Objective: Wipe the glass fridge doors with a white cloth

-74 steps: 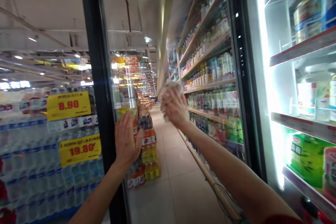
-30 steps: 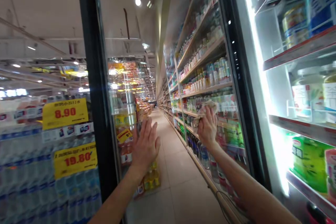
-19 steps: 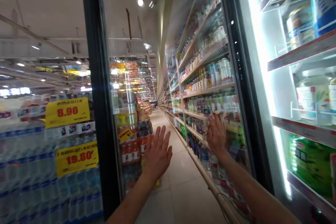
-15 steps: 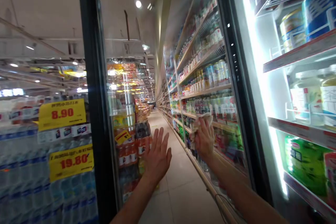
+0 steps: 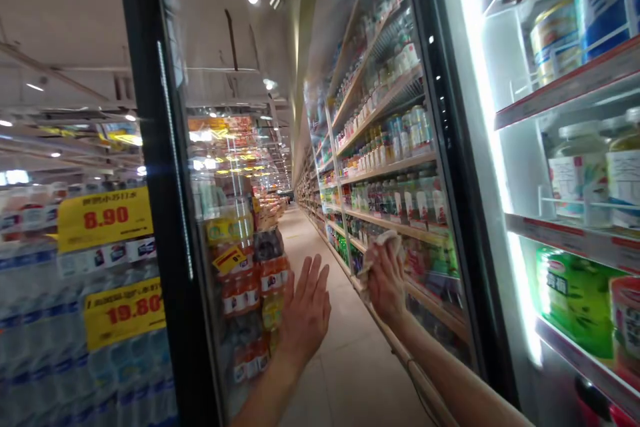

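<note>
An open glass cooler door [image 5: 320, 47] with a black frame [image 5: 150, 213] stands in front of me. My left hand [image 5: 306, 310] lies flat on the glass, fingers spread. My right hand [image 5: 386, 280] presses a crumpled pale cloth [image 5: 383, 243] against the glass further right, fingers wrapped round it. Through the glass I see a long shop aisle with drink shelves.
To the right the lit cooler interior holds shelves [image 5: 570, 83] with jars, tins and green packs [image 5: 575, 293]. At left, stacked water bottles carry yellow price signs [image 5: 103, 217]. A stack of orange drink bottles [image 5: 255, 280] stands behind the glass. A tiled aisle floor [image 5: 345, 360] runs ahead.
My right hand with the cloth has moved down and right across the glass, then slightly back left. My left hand has shifted from the door frame rightward onto the glass and lower.
</note>
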`<state>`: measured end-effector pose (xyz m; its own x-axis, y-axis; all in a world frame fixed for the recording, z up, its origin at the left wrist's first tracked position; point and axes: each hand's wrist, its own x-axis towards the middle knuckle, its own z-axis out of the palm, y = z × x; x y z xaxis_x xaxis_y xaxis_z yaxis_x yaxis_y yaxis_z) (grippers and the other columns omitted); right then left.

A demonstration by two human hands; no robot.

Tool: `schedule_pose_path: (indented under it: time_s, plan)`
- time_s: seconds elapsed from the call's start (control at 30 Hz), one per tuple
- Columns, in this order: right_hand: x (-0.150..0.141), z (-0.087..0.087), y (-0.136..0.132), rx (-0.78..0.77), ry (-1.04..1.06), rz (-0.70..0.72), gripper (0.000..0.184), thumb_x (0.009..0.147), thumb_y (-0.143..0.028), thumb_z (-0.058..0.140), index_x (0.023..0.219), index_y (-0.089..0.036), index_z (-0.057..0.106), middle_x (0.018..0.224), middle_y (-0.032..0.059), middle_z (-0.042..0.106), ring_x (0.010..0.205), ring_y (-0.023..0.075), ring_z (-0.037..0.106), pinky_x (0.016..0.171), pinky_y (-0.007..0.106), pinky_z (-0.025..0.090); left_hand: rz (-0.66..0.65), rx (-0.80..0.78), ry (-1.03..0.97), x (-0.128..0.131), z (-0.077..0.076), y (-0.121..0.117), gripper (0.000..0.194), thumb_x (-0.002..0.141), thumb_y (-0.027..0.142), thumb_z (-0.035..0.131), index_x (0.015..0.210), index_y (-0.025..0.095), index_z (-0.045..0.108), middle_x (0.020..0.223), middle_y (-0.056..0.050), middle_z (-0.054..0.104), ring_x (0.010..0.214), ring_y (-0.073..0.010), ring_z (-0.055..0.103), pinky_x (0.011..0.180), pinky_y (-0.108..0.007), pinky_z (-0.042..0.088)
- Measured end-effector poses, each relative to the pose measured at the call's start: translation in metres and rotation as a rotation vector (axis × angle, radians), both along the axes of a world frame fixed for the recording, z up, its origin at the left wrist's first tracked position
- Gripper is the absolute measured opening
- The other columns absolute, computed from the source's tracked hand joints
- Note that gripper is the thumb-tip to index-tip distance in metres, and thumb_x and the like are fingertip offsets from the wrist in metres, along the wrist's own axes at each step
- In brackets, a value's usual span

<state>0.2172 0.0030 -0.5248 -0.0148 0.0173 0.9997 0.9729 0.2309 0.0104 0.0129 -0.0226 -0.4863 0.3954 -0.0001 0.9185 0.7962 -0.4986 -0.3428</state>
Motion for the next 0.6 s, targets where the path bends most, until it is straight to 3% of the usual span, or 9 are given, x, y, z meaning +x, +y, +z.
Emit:
schedule_pose_path:
  time_s: [0.07,0.13,0.3,0.4,0.5,0.6]
  plan:
    - [-0.011,-0.013,-0.001,-0.003,-0.188,0.041,0.048,0.082,-0.016,0.043,0.129,-0.026,0.045,0.129,0.0080,0.054,0.135,0.0270,0.030,0.105,0.050,0.033,-0.002,0.009,-0.012,0.002,-0.004,0.001,0.043,0.084,0.015,0.044,0.126,0.013,0.047,0.133,-0.011,0.047,0.133,-0.0200,0.029,0.112,-0.039,0.018]
    - [0.002,-0.022,0.001,0.004,-0.255,0.046,0.047,0.082,-0.015,0.044,0.127,-0.027,0.048,0.127,0.0066,0.055,0.135,0.0256,0.030,0.107,0.049,0.030,0.001,0.022,-0.017,0.003,-0.006,0.001,0.040,0.084,0.015,0.044,0.124,0.012,0.049,0.133,-0.012,0.047,0.133,-0.0202,0.028,0.112,-0.039,0.017]
    - [0.058,-0.020,0.010,0.060,0.189,-0.040,0.048,0.087,-0.016,0.035,0.135,-0.021,0.036,0.143,0.0127,0.035,0.137,0.0282,0.024,0.104,0.056,0.029,-0.001,0.022,-0.009,0.003,-0.011,0.000,0.038,0.084,0.014,0.044,0.122,0.011,0.050,0.132,-0.013,0.048,0.134,-0.0208,0.028,0.112,-0.040,0.017]
    - [0.033,-0.021,0.007,0.057,0.215,-0.019,0.046,0.087,-0.018,0.035,0.133,-0.020,0.039,0.144,0.0124,0.034,0.137,0.0298,0.022,0.103,0.056,0.029,-0.005,0.006,-0.009,0.003,-0.017,-0.001,0.038,0.084,0.013,0.044,0.122,0.011,0.051,0.131,-0.013,0.049,0.135,-0.0203,0.025,0.112,-0.040,0.015]
    - [-0.014,-0.036,-0.001,-0.004,-0.023,0.021,0.046,0.085,-0.016,0.039,0.131,-0.019,0.042,0.133,0.0121,0.049,0.136,0.0290,0.024,0.105,0.053,0.029,-0.026,0.006,0.007,0.002,-0.026,-0.001,0.038,0.083,0.012,0.044,0.121,0.011,0.051,0.130,-0.013,0.050,0.136,-0.0194,0.023,0.113,-0.040,0.013]
    - [-0.018,-0.054,-0.005,-0.034,-0.238,0.056,0.047,0.083,-0.015,0.042,0.129,-0.024,0.046,0.123,0.0078,0.057,0.134,0.0256,0.030,0.107,0.049,0.029,-0.036,-0.009,0.022,-0.001,-0.033,-0.001,0.038,0.083,0.012,0.044,0.120,0.012,0.052,0.131,-0.012,0.049,0.136,-0.0189,0.022,0.113,-0.040,0.013]
